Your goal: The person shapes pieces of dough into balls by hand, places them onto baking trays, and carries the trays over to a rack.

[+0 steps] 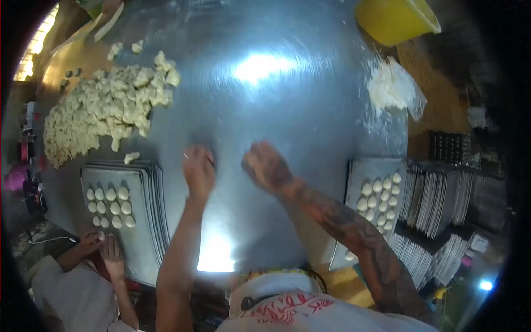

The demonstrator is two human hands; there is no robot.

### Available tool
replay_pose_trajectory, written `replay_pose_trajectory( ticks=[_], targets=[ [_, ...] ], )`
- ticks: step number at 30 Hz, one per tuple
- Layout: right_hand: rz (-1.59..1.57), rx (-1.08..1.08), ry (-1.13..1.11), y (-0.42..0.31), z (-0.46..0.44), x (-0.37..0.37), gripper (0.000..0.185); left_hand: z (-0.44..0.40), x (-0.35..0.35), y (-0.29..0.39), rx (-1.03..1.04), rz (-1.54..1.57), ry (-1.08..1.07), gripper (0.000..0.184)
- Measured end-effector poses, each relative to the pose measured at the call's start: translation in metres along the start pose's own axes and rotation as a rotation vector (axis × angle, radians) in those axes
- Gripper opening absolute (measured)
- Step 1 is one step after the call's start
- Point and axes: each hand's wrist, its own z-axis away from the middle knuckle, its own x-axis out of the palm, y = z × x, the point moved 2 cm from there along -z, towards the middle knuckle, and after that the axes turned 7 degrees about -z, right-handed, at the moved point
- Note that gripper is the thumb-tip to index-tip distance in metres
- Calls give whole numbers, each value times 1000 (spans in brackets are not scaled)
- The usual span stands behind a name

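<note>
My left hand [199, 170] is curled over the metal table [227, 105], fingers bent down toward the surface. Close to its right, my right hand [267, 166] is also closed and slightly blurred. What lies under either palm is hidden. To the left of my hands spreads a large heap of cut dough pieces [110, 102], with one loose dough piece [131, 157] at its near edge. Rows of round dough balls [110, 207] sit on a stack of trays [142, 221] at left. More dough balls [378, 202] rest on a tray [354, 177] at right.
At lower left, another person's hands [105, 246] are at the tray's edge, one holding a dough ball. A white floury mound [391, 86] and a yellow tub [395, 22] stand at the right. Stacked trays [431, 202] fill the space beyond the table's right edge.
</note>
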Motion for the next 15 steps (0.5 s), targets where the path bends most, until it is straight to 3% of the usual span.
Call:
replay_pose_trajectory(
  ticks=[1,2,3,5,6,8,13,15],
  targets=[
    [-44,-119,12,3,1,4,13,20,6,-7,66,69,-87,17],
    [-149,-68,-147,-10,6,-19,12,39,-9,8,157,62,-72,17],
    [-150,-73,-146,-7,-3,-31,12,32,-14,3,156,59,-68,17],
    [96,29,-274,10,-17,-35,11,34,-17,-18,78,-135,-91,20],
    [9,-59,-115,10,-51,-28,16,1,-20,-3,52,-156,1,19],
    [12,-71,-94,14,-91,4,18,-40,5,-3,-53,-170,45,17],
    [-90,-53,-128,-19,-75,19,27,-36,6,22,-28,-21,77,16],
    [-151,-2,30,-15,-60,6,36,-31,-12,15,-16,88,106,16]
  ],
)
